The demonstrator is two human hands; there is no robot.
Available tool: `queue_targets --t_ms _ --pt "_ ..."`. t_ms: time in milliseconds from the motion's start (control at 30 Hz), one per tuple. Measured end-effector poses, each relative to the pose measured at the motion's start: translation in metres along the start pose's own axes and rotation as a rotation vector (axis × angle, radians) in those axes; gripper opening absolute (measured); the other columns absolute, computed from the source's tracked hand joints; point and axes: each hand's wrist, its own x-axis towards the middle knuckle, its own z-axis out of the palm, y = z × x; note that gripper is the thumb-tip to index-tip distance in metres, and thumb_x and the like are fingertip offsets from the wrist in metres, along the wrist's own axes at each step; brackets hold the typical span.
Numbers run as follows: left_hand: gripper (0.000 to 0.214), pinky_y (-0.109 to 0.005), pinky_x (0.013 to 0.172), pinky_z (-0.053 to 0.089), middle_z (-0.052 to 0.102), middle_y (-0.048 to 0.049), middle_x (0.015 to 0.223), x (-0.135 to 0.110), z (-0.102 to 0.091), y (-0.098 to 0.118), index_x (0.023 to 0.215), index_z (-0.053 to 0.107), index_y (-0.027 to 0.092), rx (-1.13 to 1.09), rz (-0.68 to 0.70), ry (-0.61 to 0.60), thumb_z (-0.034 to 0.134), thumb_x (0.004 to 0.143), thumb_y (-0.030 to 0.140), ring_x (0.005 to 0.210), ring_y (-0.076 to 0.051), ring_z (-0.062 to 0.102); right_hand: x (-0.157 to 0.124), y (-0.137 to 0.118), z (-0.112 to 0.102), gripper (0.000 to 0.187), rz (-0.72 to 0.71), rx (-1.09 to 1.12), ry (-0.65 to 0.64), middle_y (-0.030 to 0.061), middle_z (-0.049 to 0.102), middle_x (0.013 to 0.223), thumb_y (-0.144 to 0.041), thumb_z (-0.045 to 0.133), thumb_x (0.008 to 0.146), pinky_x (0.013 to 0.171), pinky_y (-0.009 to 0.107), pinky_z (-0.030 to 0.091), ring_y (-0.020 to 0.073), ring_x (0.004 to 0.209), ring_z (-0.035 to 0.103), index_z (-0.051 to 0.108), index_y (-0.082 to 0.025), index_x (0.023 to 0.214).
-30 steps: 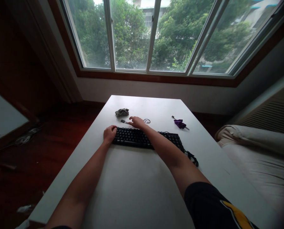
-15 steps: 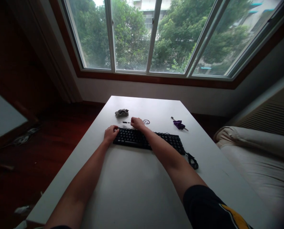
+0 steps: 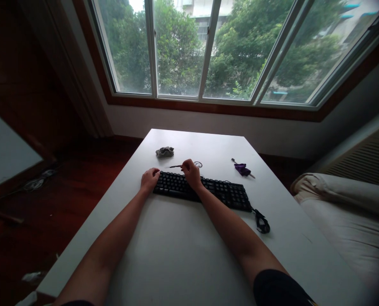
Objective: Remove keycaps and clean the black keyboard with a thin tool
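Observation:
A black keyboard (image 3: 172,185) lies crosswise on the white table (image 3: 176,246). My left hand (image 3: 150,178) grips its left end, the thumb by the top corner keys and the fingers curled around the edge. Above the keyboard's back edge, my right hand (image 3: 191,172) pinches a thin brush (image 3: 175,166), whose slim tip points left. The brush appears clear of the keys, and my fingers hide its handle end. My right forearm covers some of the middle keys. Just behind that hand, a small ring-shaped item (image 3: 198,164) rests on the table, partly hidden.
A crumpled grey cloth (image 3: 165,151) lies at the back left. To the right, a purple cloth (image 3: 242,170) lies over a thin stick-like tool. The keyboard's coiled cable (image 3: 262,222) sits off its right end. A pale sofa (image 3: 339,208) stands right of the table.
My right hand has risen and turned with the brush, so its dark flat end now shows edge-on as a thin line. The left hand stays on the keyboard; the view has shifted slightly.

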Motion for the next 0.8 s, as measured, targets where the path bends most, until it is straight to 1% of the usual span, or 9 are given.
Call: queue_targets --t_ms 133,233,367,567,667,800 --pt "0.023 -0.037 0.09 0.053 0.077 -0.0072 0.106 -0.002 0.001 0.001 0.107 0.072 0.023 -0.032 -0.004 0.037 0.061 0.091 0.036 0.095 -0.023 0.07 -0.004 0.003 0.012 0.027 0.167 0.329 0.028 -0.0004 0.068 0.078 -0.047 0.064 0.083 0.064 0.032 0.058 0.019 0.069 0.07 0.049 -0.025 0.09" --pt "0.026 -0.037 0.093 0.053 0.077 -0.0058 0.106 -0.006 -0.001 0.004 0.113 0.069 0.024 -0.076 0.009 0.057 0.061 0.091 0.035 0.096 -0.023 0.071 -0.005 0.008 0.018 0.033 0.215 0.435 0.025 -0.0014 0.067 0.077 -0.049 0.069 0.078 0.062 0.032 0.058 0.0182 0.066 0.069 0.049 -0.025 0.09" --pt "0.029 -0.036 0.099 0.052 0.076 -0.0048 0.108 -0.011 -0.006 0.009 0.118 0.067 0.024 -0.157 0.034 0.112 0.057 0.092 0.033 0.104 -0.02 0.07 -0.007 0.014 0.02 0.033 0.194 0.461 0.021 -0.002 0.067 0.077 -0.049 0.069 0.079 0.062 0.032 0.059 0.0173 0.065 0.069 0.05 -0.025 0.091" --pt "0.03 -0.037 0.1 0.053 0.076 -0.006 0.113 -0.014 -0.007 0.014 0.119 0.067 0.021 -0.229 0.093 0.11 0.056 0.094 0.033 0.106 -0.02 0.07 -0.008 0.015 0.02 0.032 0.178 0.475 0.02 -0.0019 0.068 0.078 -0.047 0.071 0.079 0.063 0.032 0.058 0.0167 0.064 0.068 0.051 -0.025 0.09" --pt "0.028 -0.036 0.098 0.054 0.075 -0.0064 0.113 -0.014 -0.007 0.014 0.114 0.069 0.021 -0.243 0.106 0.131 0.056 0.095 0.036 0.104 -0.02 0.07 -0.009 0.012 0.02 0.03 0.171 0.484 0.009 -0.002 0.068 0.077 -0.045 0.071 0.079 0.063 0.031 0.058 0.0166 0.064 0.068 0.052 -0.025 0.091" --pt "0.027 -0.036 0.096 0.055 0.076 -0.0063 0.11 -0.013 -0.006 0.011 0.107 0.071 0.022 -0.225 0.065 0.122 0.054 0.096 0.04 0.101 -0.021 0.07 -0.012 0.005 0.019 0.03 0.183 0.476 -0.037 -0.0011 0.07 0.078 -0.046 0.07 0.079 0.066 0.032 0.058 0.0171 0.065 0.068 0.056 -0.025 0.095"
